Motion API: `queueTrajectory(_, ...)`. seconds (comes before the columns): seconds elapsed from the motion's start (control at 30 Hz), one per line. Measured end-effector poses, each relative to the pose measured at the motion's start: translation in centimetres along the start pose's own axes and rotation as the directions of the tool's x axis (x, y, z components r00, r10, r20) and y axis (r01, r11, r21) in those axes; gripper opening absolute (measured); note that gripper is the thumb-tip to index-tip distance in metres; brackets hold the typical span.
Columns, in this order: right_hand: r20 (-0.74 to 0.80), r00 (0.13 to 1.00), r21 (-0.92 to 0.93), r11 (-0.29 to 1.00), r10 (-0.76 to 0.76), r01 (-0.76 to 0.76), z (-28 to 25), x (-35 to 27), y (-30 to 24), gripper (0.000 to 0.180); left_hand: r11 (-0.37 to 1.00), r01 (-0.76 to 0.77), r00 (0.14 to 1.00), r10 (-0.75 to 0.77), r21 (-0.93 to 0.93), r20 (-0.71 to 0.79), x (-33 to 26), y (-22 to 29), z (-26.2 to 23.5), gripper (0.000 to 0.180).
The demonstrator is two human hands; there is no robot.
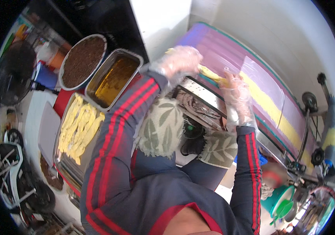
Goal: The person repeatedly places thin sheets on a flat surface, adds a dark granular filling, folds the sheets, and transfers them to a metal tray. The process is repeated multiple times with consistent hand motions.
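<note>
Both my hands wear clear plastic gloves. My left hand point(181, 60) and my right hand point(236, 92) hold the two ends of a long yellow strip of dough point(212, 74) above a metal machine point(202, 103). Beyond it a purple sheet point(230, 51) carries a wide yellow band of dough point(271, 107) running to the right. My sleeves are dark blue with red stripes.
At left stand a steel tray with several pale yellow strips point(77, 127), a tray of amber liquid point(114, 78) and a round pan of dark brown crumbs point(83, 60). A black fan point(14, 72) is far left. A green bucket point(281, 199) sits lower right.
</note>
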State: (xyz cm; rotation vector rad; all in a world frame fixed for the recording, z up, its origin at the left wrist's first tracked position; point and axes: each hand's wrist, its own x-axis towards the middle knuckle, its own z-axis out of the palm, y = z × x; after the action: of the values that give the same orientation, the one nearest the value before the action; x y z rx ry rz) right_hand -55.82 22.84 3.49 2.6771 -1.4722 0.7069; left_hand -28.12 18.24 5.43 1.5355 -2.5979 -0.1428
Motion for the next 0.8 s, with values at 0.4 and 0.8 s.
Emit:
queueTrajectory(0.4,0.158,0.987,0.333,0.942,-0.022,-0.033,-3.5,4.3,-9.5,0.032,-0.135,-0.255,0.949,-0.226,-0.957,-0.220,-18.7,-1.9,-5.9,0.053)
queueTrajectory(0.8,0.174,0.517,0.166,0.543,-0.838,0.823,4.8,8.7,-38.6,0.042,0.267,0.345,0.513,-0.856,-0.900,-0.058,-51.3,-0.9,-9.2,0.055)
